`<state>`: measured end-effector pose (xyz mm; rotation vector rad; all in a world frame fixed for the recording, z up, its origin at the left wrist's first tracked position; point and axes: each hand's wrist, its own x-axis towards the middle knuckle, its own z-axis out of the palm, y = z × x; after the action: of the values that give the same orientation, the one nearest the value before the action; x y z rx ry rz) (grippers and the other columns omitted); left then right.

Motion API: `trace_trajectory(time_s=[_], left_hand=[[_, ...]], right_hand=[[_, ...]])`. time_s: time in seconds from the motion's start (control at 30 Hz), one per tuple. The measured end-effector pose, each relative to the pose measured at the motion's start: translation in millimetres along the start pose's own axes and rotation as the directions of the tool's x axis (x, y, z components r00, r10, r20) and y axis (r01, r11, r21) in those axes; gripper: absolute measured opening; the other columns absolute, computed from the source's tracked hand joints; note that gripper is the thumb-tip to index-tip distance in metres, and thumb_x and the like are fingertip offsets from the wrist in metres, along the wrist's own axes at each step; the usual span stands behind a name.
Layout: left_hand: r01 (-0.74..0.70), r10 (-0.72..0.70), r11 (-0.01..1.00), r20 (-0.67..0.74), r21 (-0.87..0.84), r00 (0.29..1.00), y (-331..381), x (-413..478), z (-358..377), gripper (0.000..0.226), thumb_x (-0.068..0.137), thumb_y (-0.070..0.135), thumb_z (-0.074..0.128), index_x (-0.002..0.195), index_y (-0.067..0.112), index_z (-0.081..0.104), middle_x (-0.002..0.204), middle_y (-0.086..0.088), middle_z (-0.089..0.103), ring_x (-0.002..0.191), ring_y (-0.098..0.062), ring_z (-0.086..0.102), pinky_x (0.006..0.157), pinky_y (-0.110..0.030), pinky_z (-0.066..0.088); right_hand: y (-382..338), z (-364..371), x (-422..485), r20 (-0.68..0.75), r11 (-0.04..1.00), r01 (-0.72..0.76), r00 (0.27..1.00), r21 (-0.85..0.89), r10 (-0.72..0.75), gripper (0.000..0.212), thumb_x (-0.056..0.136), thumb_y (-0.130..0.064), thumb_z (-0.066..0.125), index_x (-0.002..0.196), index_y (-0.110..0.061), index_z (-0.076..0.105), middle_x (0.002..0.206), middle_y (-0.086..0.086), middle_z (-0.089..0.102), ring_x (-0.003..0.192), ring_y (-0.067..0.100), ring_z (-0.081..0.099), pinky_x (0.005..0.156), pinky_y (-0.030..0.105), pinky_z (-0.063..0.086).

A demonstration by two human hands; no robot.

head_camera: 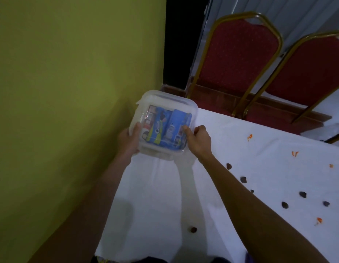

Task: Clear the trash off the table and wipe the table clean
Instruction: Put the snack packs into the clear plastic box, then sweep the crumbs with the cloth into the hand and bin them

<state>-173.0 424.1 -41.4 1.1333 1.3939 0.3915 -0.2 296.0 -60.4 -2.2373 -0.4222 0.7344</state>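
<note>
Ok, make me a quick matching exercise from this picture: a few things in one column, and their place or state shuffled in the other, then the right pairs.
Things:
1. clear plastic container
2. blue snack packets
3. dark scraps
4. red chairs

Places or states:
A. behind the far edge of the table
B. inside the container
C. held between the left hand and right hand
D. scattered on the white tablecloth

Pairs: 1-C, 2-B, 3-D, 4-A
</note>
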Motion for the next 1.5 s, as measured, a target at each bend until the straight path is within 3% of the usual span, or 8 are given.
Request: trace_trajectory(time_s=[0.23,0.43,0.57,0.67,0.93,1.17,1.33,1.5], left_hand=[[0.009,-0.012,0.997,-0.039,-0.076,0.999,-69,-71,7,0.017,0.098,0.041,0.057,0.103,0.025,0.058,0.094,0.003,0.061,0.096,-0.020,0.061,0.090,-0.046,0.056],[-0.143,0.084,0.954,0.221,0.265,0.972,-108,-144,65,0.023,0.091,0.035,0.063,0.112,0.029,0.067,0.112,0.011,0.067,0.105,-0.012,0.064,0.098,-0.044,0.054],[-0.314,0.139,0.839,0.382,0.445,0.914,-120,-195,104,0.025,0.097,0.031,0.058,0.122,0.027,0.064,0.115,0.014,0.062,0.104,-0.007,0.059,0.080,-0.022,0.051],[-0.379,0.136,0.786,0.462,0.489,0.877,-140,-223,122,0.020,0.096,0.030,0.059,0.115,0.030,0.065,0.116,0.013,0.066,0.103,-0.006,0.061,0.085,-0.027,0.055],[-0.319,0.079,0.790,0.430,0.523,0.900,-213,-310,158,0.021,0.098,0.025,0.057,0.115,0.020,0.068,0.111,0.007,0.067,0.101,-0.009,0.061,0.088,-0.022,0.044],[-0.253,0.082,0.804,0.321,0.539,0.944,-252,-356,189,0.023,0.098,0.037,0.056,0.113,0.021,0.065,0.101,0.008,0.065,0.096,-0.012,0.063,0.077,-0.019,0.044],[-0.204,0.030,0.806,0.305,0.556,0.952,-263,-370,203,0.034,0.093,0.040,0.063,0.121,0.022,0.058,0.112,0.003,0.068,0.097,-0.015,0.064,0.084,-0.029,0.053],[-0.171,-0.019,0.845,0.348,0.506,0.937,-265,-378,214,0.042,0.091,0.029,0.067,0.131,0.019,0.054,0.119,0.000,0.066,0.097,-0.014,0.064,0.071,-0.019,0.050]], right_hand=[[67,-16,-86,-0.078,1.000,0.006,0.997,0.019,-0.004,0.045,0.105,-0.045,0.037,0.134,-0.014,0.050,0.126,0.004,0.059,0.109,0.016,0.059,0.096,0.035,0.049],[127,-57,-148,-0.113,0.999,0.046,0.993,0.017,-0.044,0.017,0.105,-0.036,0.042,0.113,-0.028,0.053,0.108,-0.007,0.060,0.102,0.010,0.059,0.090,0.032,0.052],[164,-95,-173,-0.130,0.995,0.086,0.987,-0.046,-0.091,0.022,0.104,-0.033,0.046,0.118,-0.021,0.058,0.109,-0.008,0.062,0.098,0.003,0.059,0.088,0.025,0.052],[200,-130,-191,-0.089,0.987,0.112,0.989,-0.116,-0.122,0.020,0.102,-0.030,0.052,0.116,-0.019,0.062,0.107,-0.007,0.063,0.094,0.004,0.060,0.086,0.024,0.053],[303,-206,-254,0.021,0.960,0.094,0.996,-0.263,-0.091,0.011,0.098,-0.026,0.056,0.099,-0.020,0.065,0.101,-0.004,0.062,0.092,0.010,0.058,0.083,0.027,0.051],[333,-223,-268,0.315,0.788,0.346,0.927,-0.510,-0.203,0.046,0.090,-0.043,0.064,0.129,-0.022,0.053,0.139,0.002,0.045,0.131,0.022,0.040,0.109,0.040,0.040],[352,-220,-266,0.483,0.588,0.413,0.875,-0.696,-0.043,0.111,0.070,-0.067,0.074,0.155,-0.031,0.012,0.162,0.010,0.004,0.149,0.040,0.002,0.117,0.064,0.008],[363,-223,-263,0.417,0.508,0.493,0.869,-0.706,-0.265,0.075,0.085,-0.050,0.065,0.149,-0.028,0.031,0.146,0.008,0.039,0.135,0.030,0.036,0.115,0.053,0.025]])
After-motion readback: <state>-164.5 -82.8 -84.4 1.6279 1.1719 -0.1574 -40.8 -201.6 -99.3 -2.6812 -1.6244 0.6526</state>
